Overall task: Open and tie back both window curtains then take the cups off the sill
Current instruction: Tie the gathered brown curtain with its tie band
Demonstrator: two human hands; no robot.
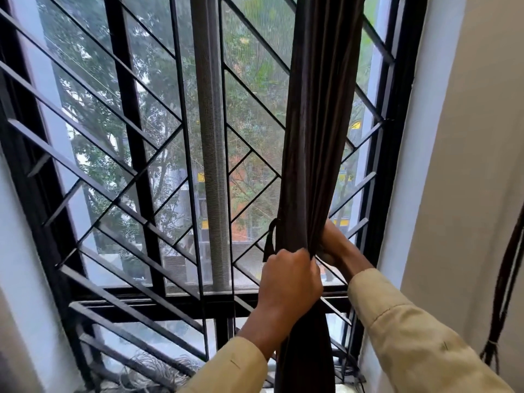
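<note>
Am watching left hand [289,279] fisting round bunched brown curtain [317,137], right hand [330,245] curling round it from behind. Tie strap [270,241] dangling just left of fist, not looped yet. Other curtain, cups not showing, guessing most remaining.

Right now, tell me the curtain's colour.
Plain dark brown; the curtain shows best in the head view.

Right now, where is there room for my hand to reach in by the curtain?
Left of the curtain, in front of the grille, is free. So is the wall between the frame and the cords. It is crowded where the left hand and right hand grip the curtain.
</note>
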